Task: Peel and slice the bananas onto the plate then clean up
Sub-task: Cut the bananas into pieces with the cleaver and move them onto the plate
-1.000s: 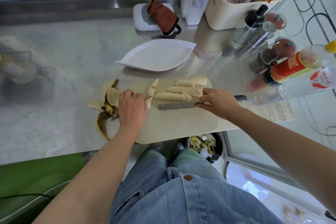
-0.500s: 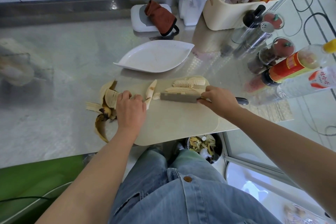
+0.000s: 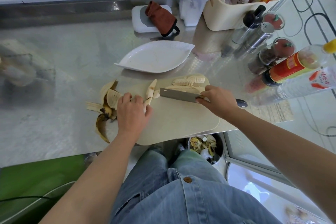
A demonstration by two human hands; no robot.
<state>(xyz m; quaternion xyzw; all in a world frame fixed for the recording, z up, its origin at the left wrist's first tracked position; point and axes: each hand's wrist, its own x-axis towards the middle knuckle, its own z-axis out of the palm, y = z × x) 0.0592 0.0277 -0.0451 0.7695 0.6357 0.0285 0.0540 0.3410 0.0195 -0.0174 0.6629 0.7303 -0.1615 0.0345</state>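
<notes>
The right hand (image 3: pixel 217 99) was closed tight around the handle of the steel cleaver (image 3: pixel 179 94), hiding all of the handle but its black end. The blade stood over the beige plastic cutting board (image 3: pixel 178 122) and covered most of a long peeled banana half (image 3: pixel 183 88). Behind it, a row of cut banana slices (image 3: pixel 189 80) lay at the board's far edge. The left hand (image 3: pixel 131 110) was curled knuckles-up at the foot of a pale banana strip (image 3: pixel 151 90); whether its fingertips pinched the strip could not be told. It hid part of the yellow-brown banana peel (image 3: pixel 107 100). The white leaf-shaped plate (image 3: pixel 156 56) stood just beyond the board
</notes>
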